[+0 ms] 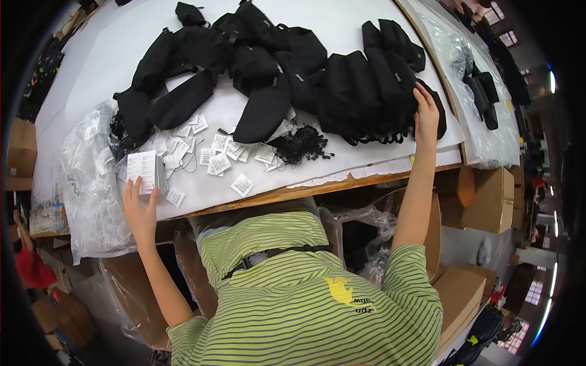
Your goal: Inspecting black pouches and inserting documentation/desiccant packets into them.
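Note:
My left hand (141, 210) is at the table's near left, fingers apart, its fingertips touching the near edge of a stack of white printed cards (142, 169). On the right, my right hand (426, 114) rests with stretched fingers against the end of a row of black fabric pouches (354, 85). These pouches stand side by side, with small loops along their near edge. More black pouches (256, 64) lie in a loose heap across the middle and left. Between my hands are scattered small white tags (218, 163) and a tangle of black cords (299, 146).
A clear plastic bag (91, 177) full of white tags hangs over the table's left corner. The white table (378, 174) has a worn wooden front edge. Cardboard boxes (488, 201) stand below and to the right. Plastic-wrapped goods (470, 91) lie beyond the right edge.

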Demonstrator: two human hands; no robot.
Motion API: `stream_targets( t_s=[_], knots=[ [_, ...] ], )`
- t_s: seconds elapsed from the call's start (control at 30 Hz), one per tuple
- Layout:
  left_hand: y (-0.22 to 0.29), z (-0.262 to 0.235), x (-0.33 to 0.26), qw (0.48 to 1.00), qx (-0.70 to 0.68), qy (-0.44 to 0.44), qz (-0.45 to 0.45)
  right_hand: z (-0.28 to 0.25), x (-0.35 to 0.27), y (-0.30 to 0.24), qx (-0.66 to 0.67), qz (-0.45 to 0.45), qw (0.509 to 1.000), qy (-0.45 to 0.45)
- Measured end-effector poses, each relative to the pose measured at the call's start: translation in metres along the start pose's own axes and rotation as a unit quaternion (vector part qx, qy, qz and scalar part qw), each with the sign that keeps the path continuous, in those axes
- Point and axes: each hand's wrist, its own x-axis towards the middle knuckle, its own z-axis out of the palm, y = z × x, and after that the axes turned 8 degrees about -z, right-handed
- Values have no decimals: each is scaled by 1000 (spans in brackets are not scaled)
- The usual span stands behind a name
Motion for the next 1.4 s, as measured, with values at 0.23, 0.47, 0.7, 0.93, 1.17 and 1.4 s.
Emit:
stream_targets(
  t_s=[0.23,0.47,0.7,0.93,1.17,1.4],
  knots=[
    [4,-5,6,987,-129,39,-85,2,-17,-10,-348,-308,882,82],
    [-17,5,31,956,-201,49,-207,94,-144,-15,-253,-223,918,-208],
    [-32,27,43,982,-74,170,-45,140,-145,55,-497,-101,827,-242],
    [-26,25,40,988,-54,143,-28,153,-133,66,-569,-138,776,-235],
    [-18,19,38,990,-2,139,12,150,-126,53,-512,-132,811,-252],
    [-11,13,40,990,33,131,32,148,-115,50,-491,-133,816,-275]
  ],
)
